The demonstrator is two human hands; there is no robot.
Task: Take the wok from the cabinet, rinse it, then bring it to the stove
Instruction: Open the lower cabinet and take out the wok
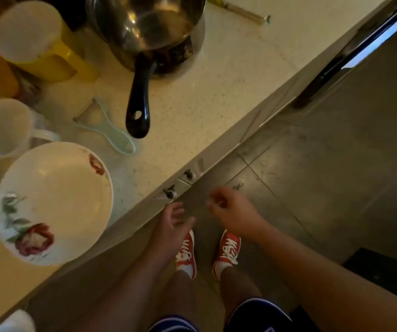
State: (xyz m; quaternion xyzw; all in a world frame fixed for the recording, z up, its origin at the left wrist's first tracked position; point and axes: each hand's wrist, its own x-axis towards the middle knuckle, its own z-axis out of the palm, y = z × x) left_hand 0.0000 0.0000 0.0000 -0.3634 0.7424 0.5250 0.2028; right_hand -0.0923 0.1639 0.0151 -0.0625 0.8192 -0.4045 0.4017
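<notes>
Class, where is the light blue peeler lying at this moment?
In the head view, the peeler lies on the countertop, left of centre, between the white mug and the pan's black handle.

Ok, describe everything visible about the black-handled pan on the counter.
The pan looks like shiny steel, round and deep, empty inside with brownish staining, its outer wall darkened. A glossy black handle with a hanging hole near its end points toward the counter edge. It sits upright on the counter beside a yellow jug; neither hand touches it.

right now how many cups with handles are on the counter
2: a yellow plastic cup at the far left beside the steel pot, and a white ceramic mug just behind the rose-patterned bowl. More may sit outside the frame.
</notes>
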